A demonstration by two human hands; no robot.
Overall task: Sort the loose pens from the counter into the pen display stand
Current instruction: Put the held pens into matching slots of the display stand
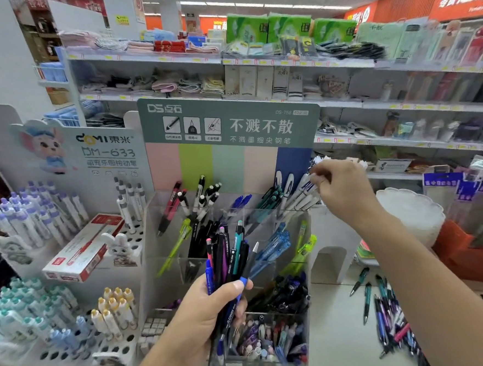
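Observation:
A clear tiered pen display stand (151,217) with a green header card stands in the middle; its compartments hold sorted pens. My left hand (206,314) grips a bundle of mixed pens (228,255) upright in front of the stand's lower tiers. My right hand (340,187) reaches to the top right compartment and pinches a white pen with blue print (303,187) among the white pens there. Several loose pens (386,310) lie on the white counter at the right.
A white stand with several purple, teal and yellow pens (37,220) and a red-and-white box (82,251) fills the left. A white arch-shaped stand (330,248) sits right of the pen display. An orange basket (468,255) and shop shelves stand behind.

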